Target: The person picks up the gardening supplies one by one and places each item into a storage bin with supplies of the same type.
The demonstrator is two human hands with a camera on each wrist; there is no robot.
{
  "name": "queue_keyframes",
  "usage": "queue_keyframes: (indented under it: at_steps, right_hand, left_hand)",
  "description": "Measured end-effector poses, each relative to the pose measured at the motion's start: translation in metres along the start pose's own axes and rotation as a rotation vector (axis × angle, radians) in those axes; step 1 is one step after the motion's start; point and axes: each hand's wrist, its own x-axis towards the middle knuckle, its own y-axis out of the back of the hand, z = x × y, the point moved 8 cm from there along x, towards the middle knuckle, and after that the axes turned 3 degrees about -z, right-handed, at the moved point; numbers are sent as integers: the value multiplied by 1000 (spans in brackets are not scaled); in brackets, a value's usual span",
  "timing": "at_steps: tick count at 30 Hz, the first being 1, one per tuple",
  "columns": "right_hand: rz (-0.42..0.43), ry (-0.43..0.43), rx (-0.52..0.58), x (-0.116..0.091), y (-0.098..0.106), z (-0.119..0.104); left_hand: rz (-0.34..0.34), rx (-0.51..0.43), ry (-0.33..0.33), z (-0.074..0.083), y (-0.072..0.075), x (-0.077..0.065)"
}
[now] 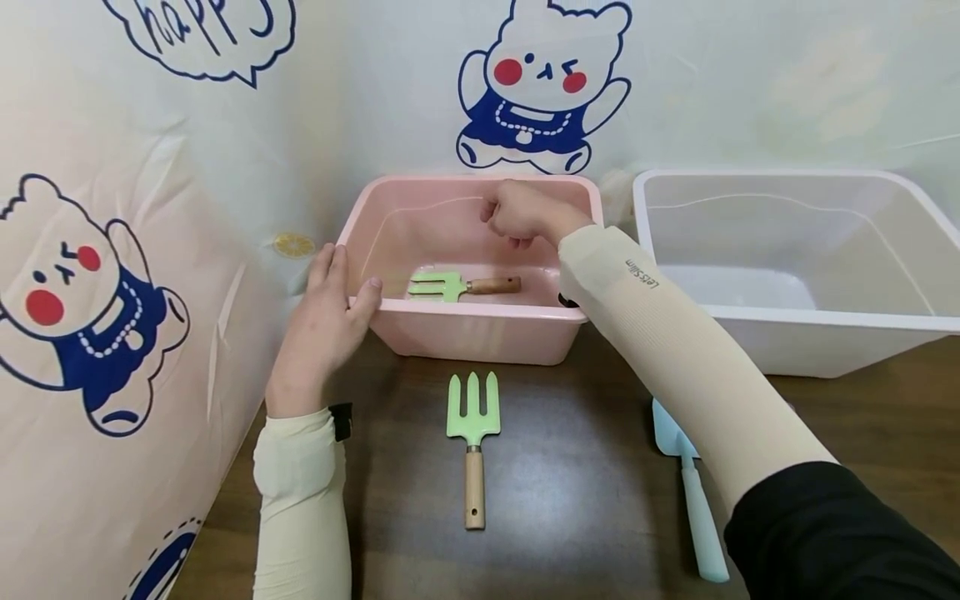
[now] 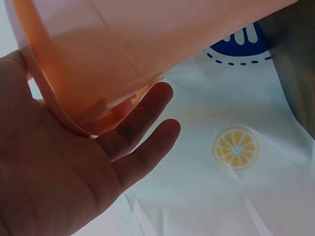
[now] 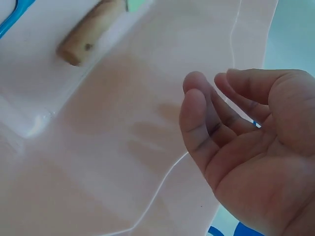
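Nearest me, on the dark wood counter: one light-blue trowel, at 4 o'clock, handle towards me, blade partly covered by the right sleeve. One green fork, wooden handle, at 6 o'clock, tines pointing to 12. One left hand, at 9 o'clock, fingers fairly straight, set against the near-left corner of the pink bin, thumb over the rim. The bin itself stands at centre, towards 12. Inside it, I count a second fork, also green with a wooden handle, lying on the floor of the bin, tines to 9, handle to 3. One right hand, at 1 o'clock, held over the inside of the bin, fingers loosely bent, nothing between them, well apart from that second fork. At 10 o'clock in my right wrist view, one blue strip, too cropped for me to name. One white bin, at 3 o'clock, just beside the pink one. Farthest, one pale cloth printed with cartoon bears, one between 12 and 1, another at 9.
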Motion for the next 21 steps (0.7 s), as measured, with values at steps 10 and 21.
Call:
queue_keyframes:
  at_steps: [10, 21]
  right_hand:
    - [224, 215, -330, -7, 24, -47]
    - [283, 368, -245, -83, 35, -118]
  left_hand:
    - [-2, 8, 4, 3, -2, -2]
    - [23, 14, -23, 4, 2, -3]
